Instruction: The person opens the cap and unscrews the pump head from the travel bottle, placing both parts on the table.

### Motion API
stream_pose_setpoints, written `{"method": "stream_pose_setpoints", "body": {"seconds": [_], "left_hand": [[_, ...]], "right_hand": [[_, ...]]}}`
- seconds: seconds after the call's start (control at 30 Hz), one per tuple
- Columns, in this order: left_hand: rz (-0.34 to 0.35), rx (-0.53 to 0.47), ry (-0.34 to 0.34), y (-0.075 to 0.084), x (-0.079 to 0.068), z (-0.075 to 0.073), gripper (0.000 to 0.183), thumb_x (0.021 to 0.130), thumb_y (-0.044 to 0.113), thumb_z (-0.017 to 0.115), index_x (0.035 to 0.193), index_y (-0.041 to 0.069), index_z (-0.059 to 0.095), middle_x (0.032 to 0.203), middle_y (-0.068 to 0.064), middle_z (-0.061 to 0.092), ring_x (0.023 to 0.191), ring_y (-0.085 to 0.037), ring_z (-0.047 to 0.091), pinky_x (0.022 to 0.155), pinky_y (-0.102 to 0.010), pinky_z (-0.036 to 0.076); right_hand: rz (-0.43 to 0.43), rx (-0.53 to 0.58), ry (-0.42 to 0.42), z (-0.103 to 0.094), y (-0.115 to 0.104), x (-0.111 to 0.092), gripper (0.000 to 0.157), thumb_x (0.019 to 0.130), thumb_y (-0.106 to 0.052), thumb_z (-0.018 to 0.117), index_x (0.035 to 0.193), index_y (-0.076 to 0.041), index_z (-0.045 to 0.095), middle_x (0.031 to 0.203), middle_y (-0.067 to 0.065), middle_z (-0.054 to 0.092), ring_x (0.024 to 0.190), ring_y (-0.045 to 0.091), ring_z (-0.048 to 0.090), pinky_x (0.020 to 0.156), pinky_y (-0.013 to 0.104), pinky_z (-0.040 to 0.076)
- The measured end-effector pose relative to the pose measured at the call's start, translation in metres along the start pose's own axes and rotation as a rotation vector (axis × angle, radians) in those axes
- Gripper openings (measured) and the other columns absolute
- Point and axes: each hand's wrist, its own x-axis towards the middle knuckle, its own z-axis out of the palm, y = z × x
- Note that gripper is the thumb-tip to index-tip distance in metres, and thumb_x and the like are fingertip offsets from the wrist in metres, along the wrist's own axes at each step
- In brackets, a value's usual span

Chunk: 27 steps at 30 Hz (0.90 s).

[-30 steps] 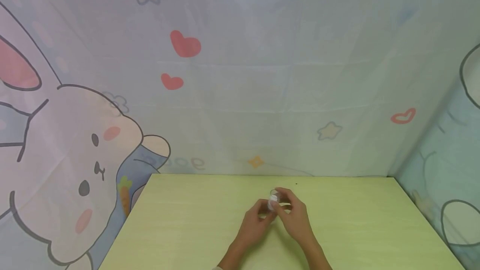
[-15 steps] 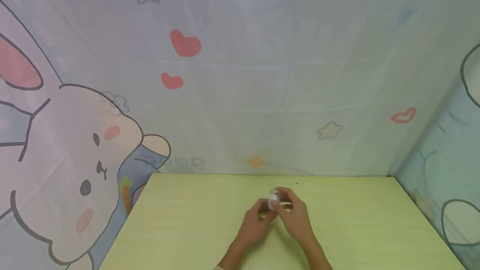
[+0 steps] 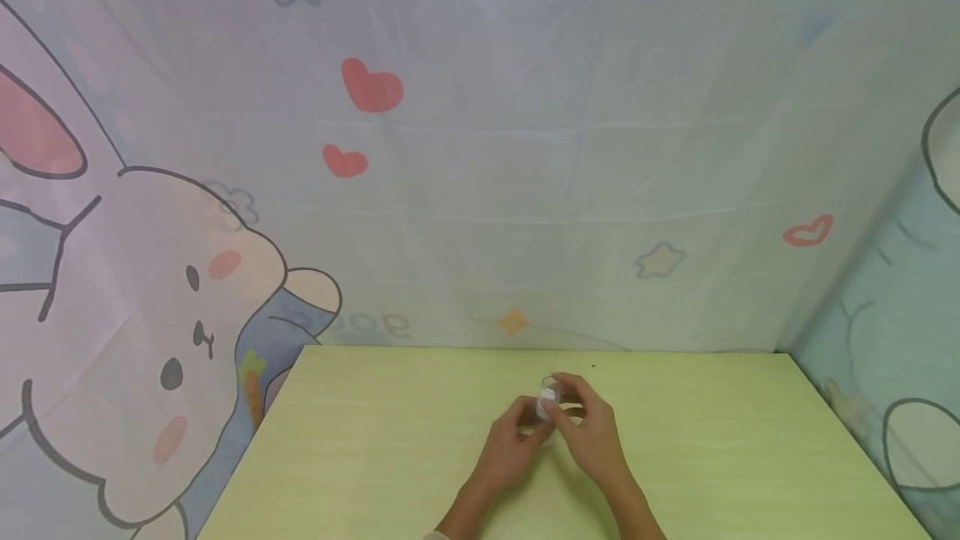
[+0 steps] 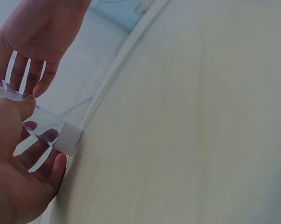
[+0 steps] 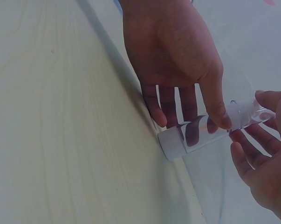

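A small clear cylindrical bottle (image 3: pixel 547 401) is held between both hands over the table. One end is a white opaque base (image 5: pixel 172 143); a frosted white collar (image 5: pixel 234 114) circles it further up, with a clear end section (image 5: pixel 257 112) beyond. My left hand (image 3: pixel 512 446) grips the clear body close to the white base, thumb on one side and fingers on the other. At the opposite end, my right hand (image 3: pixel 590 433) pinches the clear section between thumb and fingers. In the left wrist view, the hands partly hide that upper end.
Beneath the hands lies a pale yellow-green wooden table (image 3: pixel 360 440), with a tiny dark speck (image 3: pixel 594 366) near its far edge. A printed cloth backdrop (image 3: pixel 465 232) with a rabbit, hearts and stars hangs behind and along the sides.
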Motion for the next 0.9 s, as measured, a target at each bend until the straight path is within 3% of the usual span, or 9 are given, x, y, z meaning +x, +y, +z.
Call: {"method": "stream_pose_setpoints", "body": {"seconds": [0.23, 0.9], "left_hand": [[0.028, -0.001, 0.006, 0.0013, -0.0012, -0.0003, 0.035, 0.106, 0.046, 0.065, 0.132, 0.023, 0.064, 0.127, 0.004, 0.071, 0.119, -0.018, 0.067, 0.089, -0.030, 0.058], [0.015, -0.003, -0.007, 0.0034, -0.0012, -0.0019, 0.031, 0.106, 0.040, 0.066, 0.131, 0.022, 0.064, 0.126, 0.003, 0.071, 0.119, -0.018, 0.066, 0.089, -0.028, 0.058]], "right_hand": [[0.005, -0.005, 0.004, -0.0002, -0.0002, -0.0001, 0.036, 0.098, -0.016, 0.079, 0.133, -0.014, 0.067, 0.116, 0.004, 0.073, 0.107, 0.025, 0.069, 0.088, 0.035, 0.060], [-0.001, -0.007, 0.011, -0.0034, -0.0001, 0.0018, 0.038, 0.099, -0.020, 0.079, 0.134, -0.010, 0.067, 0.118, 0.003, 0.074, 0.107, 0.024, 0.069, 0.088, 0.036, 0.060]]}}
